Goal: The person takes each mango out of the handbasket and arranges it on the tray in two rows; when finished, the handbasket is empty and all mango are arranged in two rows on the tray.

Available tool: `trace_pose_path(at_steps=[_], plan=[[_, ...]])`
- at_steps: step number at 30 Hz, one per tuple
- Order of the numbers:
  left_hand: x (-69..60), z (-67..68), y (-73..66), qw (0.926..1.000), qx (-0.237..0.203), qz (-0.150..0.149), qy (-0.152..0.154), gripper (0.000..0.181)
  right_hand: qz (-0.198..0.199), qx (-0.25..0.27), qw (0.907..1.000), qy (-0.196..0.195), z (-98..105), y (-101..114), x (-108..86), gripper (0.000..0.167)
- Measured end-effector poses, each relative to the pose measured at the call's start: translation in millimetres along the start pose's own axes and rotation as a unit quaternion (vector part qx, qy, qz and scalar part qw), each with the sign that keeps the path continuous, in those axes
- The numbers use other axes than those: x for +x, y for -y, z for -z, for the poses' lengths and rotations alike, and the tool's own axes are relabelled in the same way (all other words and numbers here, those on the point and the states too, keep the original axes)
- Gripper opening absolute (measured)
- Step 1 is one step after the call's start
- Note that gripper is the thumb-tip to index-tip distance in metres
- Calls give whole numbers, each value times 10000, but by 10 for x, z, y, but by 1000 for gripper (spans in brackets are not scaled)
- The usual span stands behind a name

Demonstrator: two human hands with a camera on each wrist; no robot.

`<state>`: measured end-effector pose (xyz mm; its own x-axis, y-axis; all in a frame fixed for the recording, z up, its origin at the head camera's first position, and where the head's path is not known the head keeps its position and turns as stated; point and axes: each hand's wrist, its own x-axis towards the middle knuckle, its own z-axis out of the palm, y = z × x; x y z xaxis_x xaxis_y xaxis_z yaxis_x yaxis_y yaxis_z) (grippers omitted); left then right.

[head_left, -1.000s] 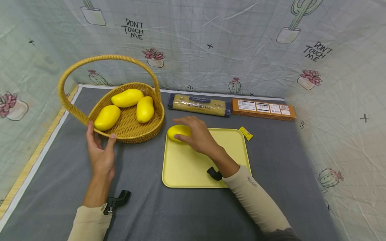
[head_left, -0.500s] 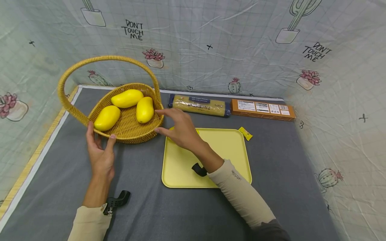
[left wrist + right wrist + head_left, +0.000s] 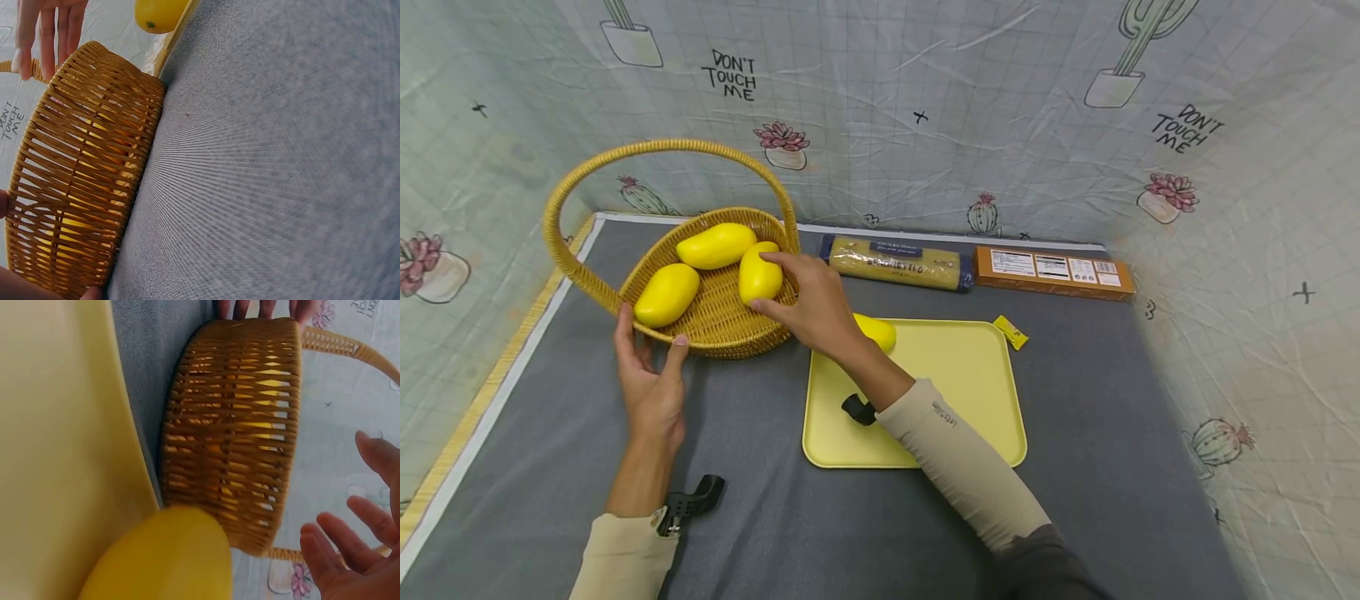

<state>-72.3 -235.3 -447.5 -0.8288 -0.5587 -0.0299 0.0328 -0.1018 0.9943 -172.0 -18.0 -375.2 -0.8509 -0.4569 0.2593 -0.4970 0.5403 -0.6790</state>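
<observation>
Where the basket (image 3: 727,342) opens on the left, its rightmost mango (image 3: 758,279) lies inside by the right wall, framed by the right hand (image 3: 816,304). That hand's fingers are spread, thumb on the near side and fingers on the far side, pinching nothing that shows. A second ago it was over the tray mango (image 3: 878,332); now it has crossed leftward over the rim, empty — so attention seems to have passed to the basket's fruit, with no hold yet formed. The left hand (image 3: 655,396) has stayed at the basket's near-left edge, fingers and thumb spread against the wickerwork. Two more mangoes (image 3: 666,294) lie at the left and far side of the basket. To the right is the yellow tray (image 3: 970,392), and beyond it a spaghetti packet (image 3: 895,262), a brown box (image 3: 1052,273) and a small yellow sachet (image 3: 1011,332). The right forearm and hand cover part of the tray and its mango; whether any right fingertip touches the basket's mango cannot be told — the right wrist view shows the hand cut off at the edge, and the wicker screens the fruit.
</observation>
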Motion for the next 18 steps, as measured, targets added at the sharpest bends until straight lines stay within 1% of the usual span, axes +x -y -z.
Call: trace_pose_path(at_steps=[6,9,13,18], plan=[[-14,3,-7,10000,13,-37,19,82,-182,192,9996,-102,-149,10,119,66],[-14,8,3,10000,20,-52,18,82,-271,152,9995,-88,-216,-3,166,67],[0,14,12,10000,34,-47,20,82,-334,6,9994,-44,-290,-16,233,68],[12,9,0,10000,72,16,7,83,-391,-295,9988,-2,-345,-11,309,70]])
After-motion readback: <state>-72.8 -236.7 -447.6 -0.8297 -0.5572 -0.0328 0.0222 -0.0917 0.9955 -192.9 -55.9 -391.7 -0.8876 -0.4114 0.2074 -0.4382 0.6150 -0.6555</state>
